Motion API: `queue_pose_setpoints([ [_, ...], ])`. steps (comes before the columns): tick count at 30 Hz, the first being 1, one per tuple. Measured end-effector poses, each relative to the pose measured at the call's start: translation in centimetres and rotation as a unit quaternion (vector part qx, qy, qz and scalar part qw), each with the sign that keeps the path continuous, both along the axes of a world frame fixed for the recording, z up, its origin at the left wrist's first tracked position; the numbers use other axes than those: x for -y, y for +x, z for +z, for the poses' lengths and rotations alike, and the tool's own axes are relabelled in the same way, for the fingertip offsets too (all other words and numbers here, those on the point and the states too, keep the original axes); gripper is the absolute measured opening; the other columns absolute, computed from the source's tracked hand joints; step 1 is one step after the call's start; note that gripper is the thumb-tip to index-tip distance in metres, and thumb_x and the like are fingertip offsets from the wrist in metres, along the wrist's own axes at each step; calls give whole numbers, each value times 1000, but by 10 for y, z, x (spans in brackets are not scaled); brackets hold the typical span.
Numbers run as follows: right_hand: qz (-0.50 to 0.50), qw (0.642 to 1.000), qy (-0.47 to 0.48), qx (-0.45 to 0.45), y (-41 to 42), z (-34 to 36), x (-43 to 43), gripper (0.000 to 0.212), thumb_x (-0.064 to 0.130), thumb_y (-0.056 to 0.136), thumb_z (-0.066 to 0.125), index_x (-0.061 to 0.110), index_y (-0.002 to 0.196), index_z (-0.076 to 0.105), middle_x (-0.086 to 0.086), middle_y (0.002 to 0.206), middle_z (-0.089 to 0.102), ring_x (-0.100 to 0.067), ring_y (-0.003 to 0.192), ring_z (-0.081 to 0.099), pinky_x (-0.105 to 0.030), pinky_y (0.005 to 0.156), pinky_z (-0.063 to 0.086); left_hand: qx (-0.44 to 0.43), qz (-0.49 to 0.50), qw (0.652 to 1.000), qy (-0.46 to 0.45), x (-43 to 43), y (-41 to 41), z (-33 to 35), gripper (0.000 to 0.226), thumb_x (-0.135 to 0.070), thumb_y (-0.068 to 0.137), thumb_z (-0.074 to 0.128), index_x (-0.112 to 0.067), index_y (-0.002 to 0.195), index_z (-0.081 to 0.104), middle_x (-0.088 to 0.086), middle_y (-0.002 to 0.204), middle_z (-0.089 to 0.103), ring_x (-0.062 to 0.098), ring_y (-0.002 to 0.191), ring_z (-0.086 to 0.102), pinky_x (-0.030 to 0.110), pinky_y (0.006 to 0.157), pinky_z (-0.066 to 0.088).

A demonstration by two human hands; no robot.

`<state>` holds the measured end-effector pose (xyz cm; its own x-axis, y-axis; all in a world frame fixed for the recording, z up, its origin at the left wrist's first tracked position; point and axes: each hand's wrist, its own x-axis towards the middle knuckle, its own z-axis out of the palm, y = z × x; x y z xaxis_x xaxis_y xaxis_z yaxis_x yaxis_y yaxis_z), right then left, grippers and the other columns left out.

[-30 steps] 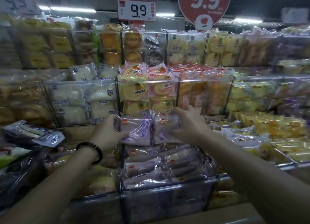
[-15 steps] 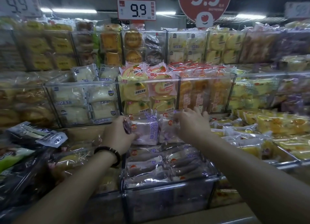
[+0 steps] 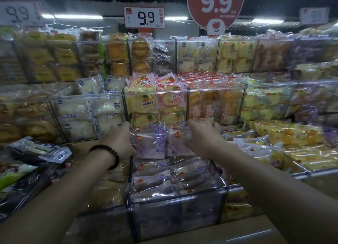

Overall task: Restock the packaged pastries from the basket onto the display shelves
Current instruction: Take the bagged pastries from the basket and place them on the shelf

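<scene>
Purple-lettered pastry packs (image 3: pixel 155 145) in left hand (image 3: pixel 120 139) and right hand (image 3: pixel 203 136) grip, under "9.9" sign (image 3: pixel 144 18).

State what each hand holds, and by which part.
The left hand grips the left purple packet by its left edge; the right hand grips the right purple packet by its right edge.

Your packs (image 3: pixel 151 145) are pale purple, with purple letters and orange dots. Your bracelet (image 3: pixel 115 156) is black. The round sign (image 3: pixel 215 8) is red, its digits white.
</scene>
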<state>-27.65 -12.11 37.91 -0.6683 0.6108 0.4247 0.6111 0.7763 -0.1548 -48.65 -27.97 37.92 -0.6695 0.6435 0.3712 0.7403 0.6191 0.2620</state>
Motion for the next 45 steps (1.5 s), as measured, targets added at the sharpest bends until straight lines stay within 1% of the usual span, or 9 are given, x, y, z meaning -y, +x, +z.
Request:
queue_pose_setpoints([
  [4, 26, 998, -11, -62, 25, 23, 0, 33, 35, 98, 69, 29, 129, 64, 5, 125, 67, -26, 125, 56, -53, 111, 40, -74, -65, 993, 71, 10, 44, 24, 48, -27, 88, 77, -30, 129, 53, 3, 127, 57, 28, 117, 57, 45, 95, 55],
  [7, 63, 992, -47, -96, 56, 42, 3, 5, 28, 98, 70, 26, 101, 74, 10, 98, 71, -15, 95, 68, -34, 86, 58, 7, -193, 976, 101, 11, 98, 34, 22, -31, 94, 75, -30, 112, 61, -8, 105, 66, 10, 94, 65, 22, 72, 50],
  [9, 72, 989, -64, -111, 84, 51, 10, 9, 25, 98, 70, 24, 91, 75, 9, 88, 71, -10, 80, 67, -20, 63, 52, 76, -254, 959, 99, 7, 133, 37, 13, -37, 95, 74, -31, 105, 67, -10, 94, 70, 6, 84, 68, 19, 64, 49],
  [15, 75, 976, -166, -119, 169, 39, 16, 21, 36, 98, 71, 20, 86, 79, -1, 72, 76, -15, 55, 62, -33, 53, 51, 269, -383, 880, 81, -39, 220, 9, 10, -24, 100, 68, -18, 109, 67, 8, 92, 79, 19, 66, 74, 29, 53, 56],
  [23, -6, 948, -263, -178, 290, -53, -23, 17, 34, 97, 72, 18, 98, 77, -5, 75, 76, -14, 48, 60, -27, 46, 44, 429, -451, 782, -33, -118, 326, -75, 17, -21, 106, 58, -14, 122, 57, 15, 100, 66, 25, 66, 75, 47, 64, 65],
  [32, -196, 889, -402, -101, 426, -234, -70, 22, 38, 100, 69, 19, 92, 77, 0, 60, 71, -15, 49, 63, -28, 48, 49, 341, -484, 747, -302, -207, 442, -217, 26, -37, 105, 60, -15, 116, 64, 9, 98, 76, 19, 74, 79, 37, 63, 66],
  [36, -250, 849, -463, -53, 461, -335, -96, 18, 28, 100, 70, 15, 90, 77, -2, 72, 74, -17, 55, 70, -29, 51, 53, 299, -478, 714, -416, -250, 466, -302, 27, -38, 105, 59, -15, 118, 66, 12, 105, 77, 25, 85, 80, 41, 70, 67],
  [40, -280, 787, -549, -11, 475, -419, -117, 18, 22, 100, 69, 11, 86, 69, -5, 72, 66, -22, 58, 65, -29, 48, 52, 275, -477, 678, -486, -287, 476, -371, 27, -34, 105, 61, -13, 121, 66, 4, 99, 75, 30, 89, 79, 34, 60, 61],
  [45, -309, 716, -622, 79, 473, -505, -144, 15, 25, 99, 69, 11, 98, 74, -8, 78, 73, -22, 61, 71, -32, 48, 56, 361, -432, 636, -527, -308, 480, -421, 23, -39, 107, 55, -21, 120, 62, 3, 110, 74, 25, 93, 77, 39, 75, 62],
])
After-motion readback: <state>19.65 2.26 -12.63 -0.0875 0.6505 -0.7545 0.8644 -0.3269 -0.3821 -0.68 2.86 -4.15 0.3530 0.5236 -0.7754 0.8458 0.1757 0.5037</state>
